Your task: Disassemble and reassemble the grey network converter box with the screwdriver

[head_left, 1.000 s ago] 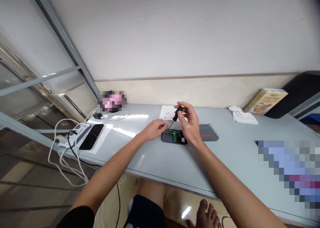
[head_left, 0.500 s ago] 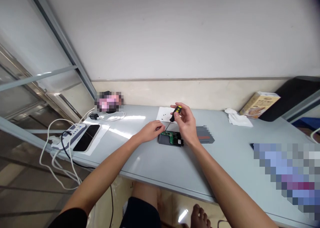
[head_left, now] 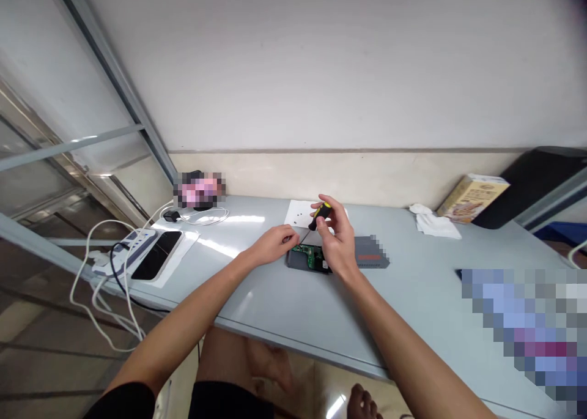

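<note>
A small grey device (head_left: 298,260) lies open on the pale table (head_left: 284,296), its green circuit board (head_left: 312,255) showing. My right hand (head_left: 337,238) is closed round a black and yellow screwdriver (head_left: 320,215), whose shaft slants down to the board's left end. My left hand (head_left: 274,244) rests curled on the table, fingertips pinched against the device's left edge. Behind the device lies a white sheet of paper (head_left: 296,213) with several tiny dark specks on it. The device's grey cover (head_left: 369,252) lies just to the right.
At the table's left end are a black phone (head_left: 158,254), a white power strip (head_left: 131,248) and looping white cables (head_left: 101,296). A crumpled tissue (head_left: 431,222), a tan box (head_left: 472,196) and a black object (head_left: 536,180) stand at the back right. The wall runs right behind the table.
The screwdriver has tilted and dropped a little toward the board in my right hand. My left hand stays at the device's left edge. The camera has shifted slightly.
</note>
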Demonstrator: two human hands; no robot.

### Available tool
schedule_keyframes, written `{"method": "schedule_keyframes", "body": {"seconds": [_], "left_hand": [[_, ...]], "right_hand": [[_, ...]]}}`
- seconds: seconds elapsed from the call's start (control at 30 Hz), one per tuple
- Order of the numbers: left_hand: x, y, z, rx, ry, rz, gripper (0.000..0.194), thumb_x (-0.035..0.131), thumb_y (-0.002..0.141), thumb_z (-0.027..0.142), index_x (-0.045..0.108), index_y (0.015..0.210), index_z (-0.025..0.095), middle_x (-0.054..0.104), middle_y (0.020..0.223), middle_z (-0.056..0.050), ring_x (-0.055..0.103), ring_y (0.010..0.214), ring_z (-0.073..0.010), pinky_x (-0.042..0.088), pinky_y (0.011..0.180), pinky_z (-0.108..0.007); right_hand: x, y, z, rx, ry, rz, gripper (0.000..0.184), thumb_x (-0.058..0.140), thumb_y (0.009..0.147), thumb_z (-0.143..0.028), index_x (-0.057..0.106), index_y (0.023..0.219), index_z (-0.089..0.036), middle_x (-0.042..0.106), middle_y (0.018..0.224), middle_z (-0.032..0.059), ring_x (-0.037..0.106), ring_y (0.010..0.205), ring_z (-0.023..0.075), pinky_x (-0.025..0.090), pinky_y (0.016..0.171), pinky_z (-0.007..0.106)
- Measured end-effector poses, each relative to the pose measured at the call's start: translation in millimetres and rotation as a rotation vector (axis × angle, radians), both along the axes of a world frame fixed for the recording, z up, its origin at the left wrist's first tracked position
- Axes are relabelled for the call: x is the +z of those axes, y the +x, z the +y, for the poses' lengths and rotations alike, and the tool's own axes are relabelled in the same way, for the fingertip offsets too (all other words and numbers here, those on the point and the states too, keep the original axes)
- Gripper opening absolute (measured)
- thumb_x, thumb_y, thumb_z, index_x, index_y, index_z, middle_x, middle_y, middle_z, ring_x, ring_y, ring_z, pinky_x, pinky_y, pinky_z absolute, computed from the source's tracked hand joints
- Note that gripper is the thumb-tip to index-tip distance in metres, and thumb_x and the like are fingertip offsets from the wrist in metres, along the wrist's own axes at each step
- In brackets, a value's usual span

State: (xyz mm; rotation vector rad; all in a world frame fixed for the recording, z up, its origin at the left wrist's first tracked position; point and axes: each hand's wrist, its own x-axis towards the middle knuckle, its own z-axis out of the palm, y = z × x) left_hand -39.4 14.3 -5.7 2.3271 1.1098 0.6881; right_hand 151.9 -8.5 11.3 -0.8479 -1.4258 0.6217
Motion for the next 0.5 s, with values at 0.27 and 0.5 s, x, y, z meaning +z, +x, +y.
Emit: {"method": "schedule_keyframes", "body": {"seconds": [0.27, 0.5], "left_hand": [[-1.4, -0.9, 0.1, -0.014, 0.008, -0.02, 0.035, 0.048, 0.105, 0.033, 0.063, 0.078, 0.018, 0.059, 0.081, -0.001, 0.055, 0.076, -0.0158, 0.041, 0.073, -0.027], [2.1, -0.5, -2.3, -0.017, -0.006, -0.02, 0.036, 0.048, 0.105, 0.033, 0.059, 0.075, 0.018, 0.059, 0.08, -0.002, 0.055, 0.076, -0.0167, 0.041, 0.072, -0.028]], "right_hand": [[-6.1, 1.2, 7.1, -0.182, 0.033, -0.027, 0.032, 0.067, 0.09, -0.029, 0.064, 0.123, -0.029, 0.063, 0.115, 0.0064, 0.063, 0.097, 0.0213, 0.056, 0.075, 0.035], [-3.1, 1.2, 1.7, 0.002, -0.019, -0.004, 0.042, 0.057, 0.098, -0.031, 0.055, 0.14, -0.032, 0.07, 0.124, 0.007, 0.069, 0.097, 0.0204, 0.056, 0.082, 0.039]]}}
